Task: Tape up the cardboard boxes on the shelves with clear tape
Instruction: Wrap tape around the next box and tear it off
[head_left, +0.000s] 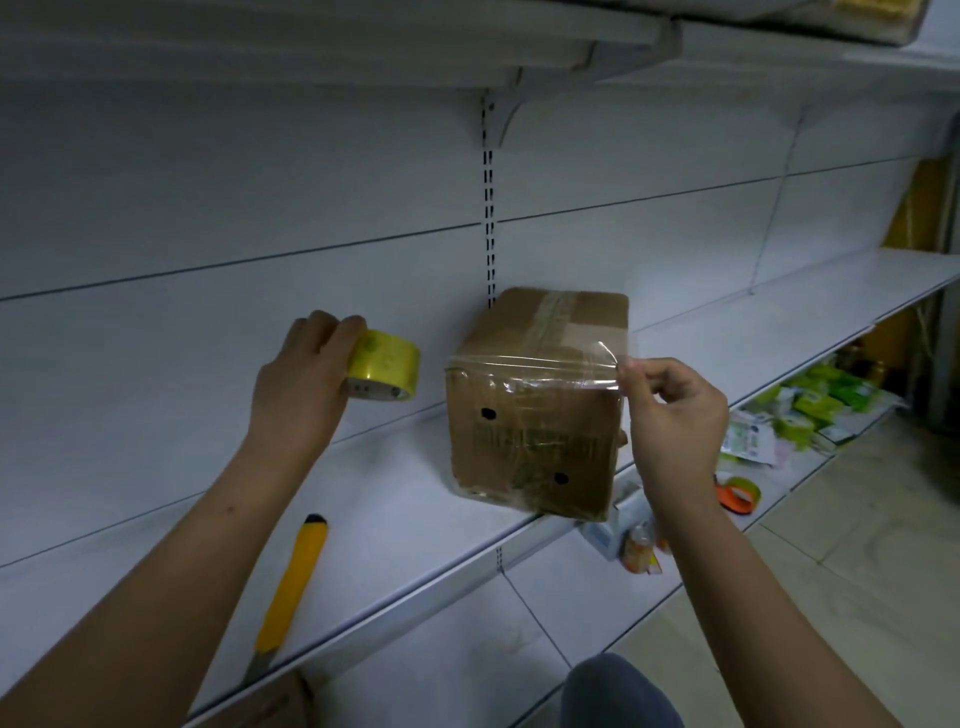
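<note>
Cardboard box (535, 415) creased, glossy clear tape (545, 370) across top edge

A yellow utility knife (291, 587) lies on the white shelf (415, 519) at the lower left of the frame, its blade end at the front edge. On the lower shelf (779, 499) at right sit green and white packets (810, 410), an orange tape dispenser (737, 493) and a small orange bottle (641, 551). A slotted upright (489, 208) runs up the white back panel at centre. Tiled floor (857, 571) shows at lower right.
</note>
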